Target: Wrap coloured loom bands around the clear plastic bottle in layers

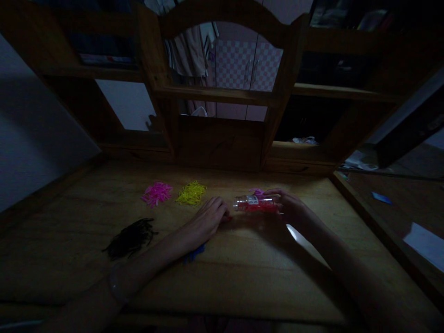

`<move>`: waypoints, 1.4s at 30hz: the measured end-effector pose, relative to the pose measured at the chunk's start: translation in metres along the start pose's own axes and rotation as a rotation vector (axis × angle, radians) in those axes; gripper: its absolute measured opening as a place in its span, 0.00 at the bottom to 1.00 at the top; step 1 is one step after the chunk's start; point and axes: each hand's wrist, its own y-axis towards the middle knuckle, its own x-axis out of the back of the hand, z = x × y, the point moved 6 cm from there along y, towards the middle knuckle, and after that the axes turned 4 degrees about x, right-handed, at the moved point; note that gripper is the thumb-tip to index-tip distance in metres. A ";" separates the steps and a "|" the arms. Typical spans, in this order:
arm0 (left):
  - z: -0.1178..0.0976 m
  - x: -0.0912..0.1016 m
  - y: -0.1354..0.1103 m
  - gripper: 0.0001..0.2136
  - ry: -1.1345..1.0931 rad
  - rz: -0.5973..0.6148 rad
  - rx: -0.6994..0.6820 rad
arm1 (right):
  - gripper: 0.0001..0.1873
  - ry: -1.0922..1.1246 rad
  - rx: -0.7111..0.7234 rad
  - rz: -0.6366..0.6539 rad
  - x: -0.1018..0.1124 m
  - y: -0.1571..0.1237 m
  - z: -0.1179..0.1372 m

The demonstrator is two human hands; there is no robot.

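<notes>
My right hand (289,206) grips a small clear bottle (255,203) that lies tilted sideways just above the wooden desk (243,259), its mouth pointing left; red bits show inside. My left hand (208,221) rests on the desk with fingers curled together right at the bottle's mouth, on small red bits I can barely make out. A blue pile (194,253) peeks out from under my left wrist. A purple bit (257,190) lies behind the bottle.
Small loose piles lie on the desk: pink (157,193), yellow (191,193) and black (131,238). A wooden shelf unit (222,97) rises at the back. A second surface with papers (425,243) lies to the right. The room is dim.
</notes>
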 end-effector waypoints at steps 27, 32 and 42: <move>0.005 0.047 0.001 0.04 -0.877 -0.296 0.351 | 0.12 0.016 0.044 0.019 -0.018 -0.009 0.005; 0.002 0.055 -0.004 0.03 -0.767 -0.424 0.274 | 0.14 0.001 0.034 0.034 -0.017 0.000 -0.010; -0.006 0.061 -0.008 0.06 -0.580 -0.507 0.115 | 0.17 0.090 0.013 0.049 -0.020 0.002 -0.015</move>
